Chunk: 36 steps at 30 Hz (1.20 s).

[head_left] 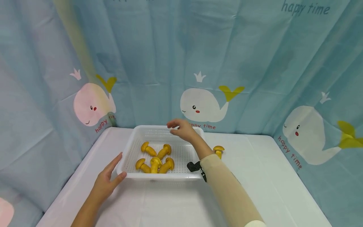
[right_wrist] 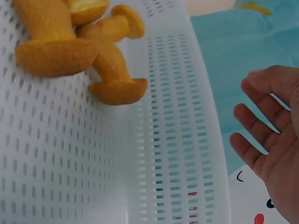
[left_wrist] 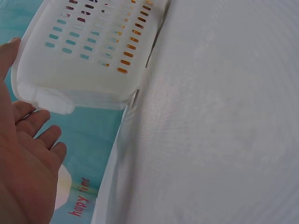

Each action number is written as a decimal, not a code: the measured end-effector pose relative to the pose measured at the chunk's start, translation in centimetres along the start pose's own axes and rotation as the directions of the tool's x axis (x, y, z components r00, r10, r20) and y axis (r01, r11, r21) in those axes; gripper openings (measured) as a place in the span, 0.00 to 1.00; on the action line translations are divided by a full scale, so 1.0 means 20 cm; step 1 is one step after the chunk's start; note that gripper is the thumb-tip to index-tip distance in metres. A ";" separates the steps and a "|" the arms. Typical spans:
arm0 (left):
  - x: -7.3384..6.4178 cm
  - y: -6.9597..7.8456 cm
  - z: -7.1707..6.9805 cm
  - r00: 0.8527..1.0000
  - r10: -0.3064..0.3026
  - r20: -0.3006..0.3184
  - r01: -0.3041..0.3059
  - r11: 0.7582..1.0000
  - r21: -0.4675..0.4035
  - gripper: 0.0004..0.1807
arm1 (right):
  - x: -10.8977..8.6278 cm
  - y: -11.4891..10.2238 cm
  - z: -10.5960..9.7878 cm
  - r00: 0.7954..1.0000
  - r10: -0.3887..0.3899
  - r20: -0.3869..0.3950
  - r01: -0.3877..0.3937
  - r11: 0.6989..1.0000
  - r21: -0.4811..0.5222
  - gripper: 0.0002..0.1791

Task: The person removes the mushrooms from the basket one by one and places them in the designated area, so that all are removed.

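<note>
A white perforated plastic basket (head_left: 167,177) holds several yellow-brown toy-like mushrooms (head_left: 155,165) with rounded caps and thick stems, lying toward its left and front. My left hand (head_left: 103,185) is at the basket's front left corner, thumb and fingers spread by the rim. In the left wrist view, the basket's end wall (left_wrist: 79,70) sits between thumb and fingers. Over the back rim hovers my right hand (head_left: 183,130), fingers loosely bent and nothing in them. The right wrist view has that hand (right_wrist: 275,126) outside the wall, apart from the mushrooms (right_wrist: 117,91).
One more mushroom (head_left: 218,148) is on the white table (head_left: 255,176) right of the basket, partly hidden by the right forearm. A black wrist device (head_left: 194,166) is strapped at the right wrist. Blue curtains (head_left: 158,63) with whale prints enclose the table's back and sides.
</note>
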State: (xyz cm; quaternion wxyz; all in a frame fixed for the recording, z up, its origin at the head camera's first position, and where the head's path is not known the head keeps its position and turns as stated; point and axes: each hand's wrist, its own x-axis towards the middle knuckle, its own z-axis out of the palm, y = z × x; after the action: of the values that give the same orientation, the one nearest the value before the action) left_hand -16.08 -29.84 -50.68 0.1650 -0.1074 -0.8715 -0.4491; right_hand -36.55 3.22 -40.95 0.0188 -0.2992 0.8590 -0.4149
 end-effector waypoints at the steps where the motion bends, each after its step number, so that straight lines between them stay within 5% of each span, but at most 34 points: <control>1: 0.00 0.00 0.00 1.000 0.005 -0.004 -0.005 1.000 0.007 0.43 | 0.01 0.00 0.01 1.000 -0.002 0.009 0.002 1.000 -0.009 0.17; 11: 0.00 -0.01 -0.01 1.000 0.002 -0.005 -0.002 1.000 0.010 0.43 | 0.05 0.05 0.08 0.992 0.030 0.123 -0.021 0.997 -0.077 0.18; 25: -0.01 -0.01 0.00 1.000 0.000 0.001 0.000 0.999 -0.036 0.43 | 0.05 0.08 0.13 0.938 0.123 0.325 -0.083 0.988 -0.134 0.22; 36: 0.00 -0.01 0.00 1.000 0.015 0.004 -0.015 0.998 -0.065 0.43 | 0.03 0.08 0.14 0.908 0.204 0.367 -0.099 0.954 -0.283 0.21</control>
State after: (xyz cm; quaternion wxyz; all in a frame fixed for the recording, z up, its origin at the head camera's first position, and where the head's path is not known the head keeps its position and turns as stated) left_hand -16.10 -30.00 -50.89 0.1630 -0.1203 -0.8559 -0.4758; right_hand -37.10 1.60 -43.86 0.1836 -0.3078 0.9052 -0.2285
